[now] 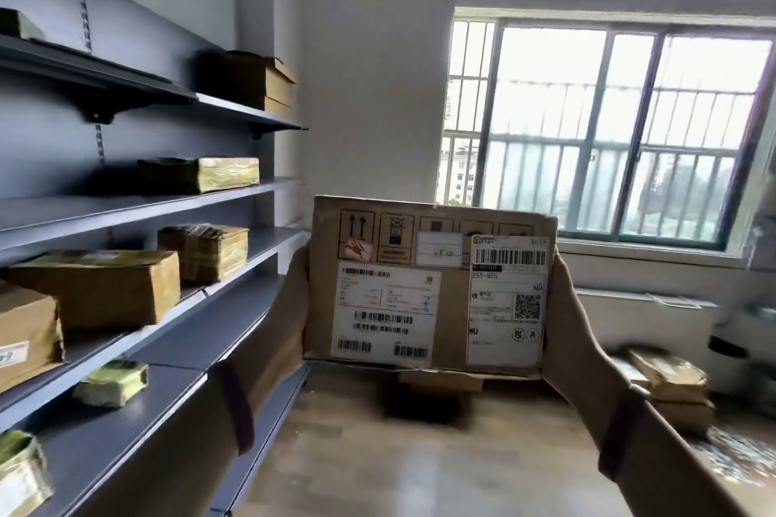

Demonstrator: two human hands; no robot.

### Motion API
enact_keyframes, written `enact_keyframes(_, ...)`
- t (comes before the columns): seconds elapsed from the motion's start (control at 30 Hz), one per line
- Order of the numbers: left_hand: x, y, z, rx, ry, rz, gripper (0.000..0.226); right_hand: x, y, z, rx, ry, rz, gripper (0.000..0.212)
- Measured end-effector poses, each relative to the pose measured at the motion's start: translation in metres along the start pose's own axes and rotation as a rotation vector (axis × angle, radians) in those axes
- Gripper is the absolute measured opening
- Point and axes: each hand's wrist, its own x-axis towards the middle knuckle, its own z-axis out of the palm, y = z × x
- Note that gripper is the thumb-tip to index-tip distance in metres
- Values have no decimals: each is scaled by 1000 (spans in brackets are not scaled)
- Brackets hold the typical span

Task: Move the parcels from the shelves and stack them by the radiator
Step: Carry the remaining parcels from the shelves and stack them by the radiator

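Observation:
I hold a flat cardboard parcel (428, 285) with white shipping labels up in front of me, tilted toward the camera. My left hand (294, 298) grips its left edge and my right hand (564, 319) grips its right edge. Grey wall shelves (138, 206) run along the left and carry several more brown and taped parcels (96, 288). Under the window on the right sits a white radiator (642, 306). Beside it on the floor lies a small stack of parcels (667, 384). Another parcel (441, 382) shows on the floor just below the one I hold.
A barred window (604, 130) fills the far wall. The wooden floor (420, 466) stretches between shelves and radiator. White and dark containers (730, 353) stand at the right edge, with a patterned patch of floor (730, 458) near them.

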Motion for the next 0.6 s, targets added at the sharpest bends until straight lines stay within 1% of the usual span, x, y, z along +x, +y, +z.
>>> enact_keyframes(0.07, 19, 1, 5, 17, -28, 15, 67, 14, 1, -3, -22, 61, -15, 62)
enact_keyframes(0.17, 50, -7, 7, 28, -103, 38, 67, 32, 7, -11, -37, 91, -23, 61)
enact_keyframes(0.23, 72, -16, 8, 53, -117, 48, 68, 45, 12, -19, -30, 132, -16, 61)
enact_keyframes(0.4, 127, -42, 15, 36, -180, -1, 67, 79, 22, -47, -10, 169, -3, 65)
enact_keyframes(0.5, 157, -56, 30, 44, -189, -23, 65, 103, 26, -69, 22, 213, -11, 63)
enact_keyframes(0.6, 190, -74, 49, 45, -222, -29, 64, 131, 30, -96, 48, 234, 15, 67)
